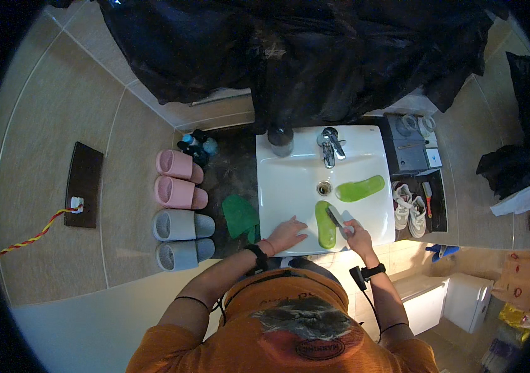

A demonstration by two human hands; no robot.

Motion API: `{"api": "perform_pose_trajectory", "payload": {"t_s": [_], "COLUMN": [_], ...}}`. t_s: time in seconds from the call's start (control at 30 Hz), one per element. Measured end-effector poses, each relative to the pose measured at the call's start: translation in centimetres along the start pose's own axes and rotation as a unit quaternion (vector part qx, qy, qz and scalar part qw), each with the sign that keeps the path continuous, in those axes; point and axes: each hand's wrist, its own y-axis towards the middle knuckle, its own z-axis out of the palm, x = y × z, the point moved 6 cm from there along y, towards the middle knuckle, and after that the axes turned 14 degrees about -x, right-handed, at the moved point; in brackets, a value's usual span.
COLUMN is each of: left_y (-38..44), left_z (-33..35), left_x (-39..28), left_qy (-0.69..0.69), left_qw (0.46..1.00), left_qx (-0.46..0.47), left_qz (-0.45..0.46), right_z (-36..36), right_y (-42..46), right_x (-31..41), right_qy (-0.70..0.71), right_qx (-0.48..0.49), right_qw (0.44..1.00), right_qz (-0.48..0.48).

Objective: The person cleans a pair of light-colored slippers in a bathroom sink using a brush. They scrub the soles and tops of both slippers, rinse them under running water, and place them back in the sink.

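My right hand (357, 236) grips the handle of a brush (333, 217), whose dark bristle end lies at the near green shoe insole (326, 229). That insole lies lengthwise near the front of the white washbasin (276, 186), with pale foam-like patches on it. My left hand (287, 235) rests with fingers apart on the basin's front left part, holding nothing. A second green insole (360, 189) lies slanted to the right of the drain (324, 188). The chrome faucet (329, 147) stands at the back, with a dark-topped bottle (281, 140) left of it.
Pink slides (174, 163) and grey slides (174, 224) line the left side of the dark counter, near a green cloth (239, 217). White shoes (409, 210) and a red-handled brush (428, 199) sit to the right, below a grey box (402, 144). Black sheeting (321, 60) hangs behind.
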Motion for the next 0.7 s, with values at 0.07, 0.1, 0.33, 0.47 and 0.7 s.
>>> {"api": "perform_pose_trajectory", "payload": {"t_s": [0.07,0.1,0.33,0.47,0.7], "left_y": [0.3,1.0,2.5,2.5,0.3], "left_z": [1.0,0.4,0.5,1.7,-5.1], "left_x": [-0.2,-1.9,-6.0,-4.7,-0.5], "left_qy": [-0.014,-0.022,0.069,-0.005,-0.443], "left_qw": [1.0,0.999,0.987,0.991,0.808], "left_qx": [-0.001,0.012,0.075,0.112,-0.239], "left_qz": [-0.008,-0.031,0.128,0.071,-0.305], "right_z": [1.2,1.8,2.5,1.9,1.1], "right_y": [0.2,0.2,-0.3,-0.4,-0.3], "right_x": [0.0,-0.3,-0.4,-1.3,-1.9], "right_qy": [0.048,0.071,0.131,0.124,0.255], "right_qx": [0.01,0.013,0.047,0.022,-0.034], "right_qw": [0.999,0.997,0.988,0.989,0.964], "right_qz": [-0.018,-0.021,0.061,0.079,0.072]}}
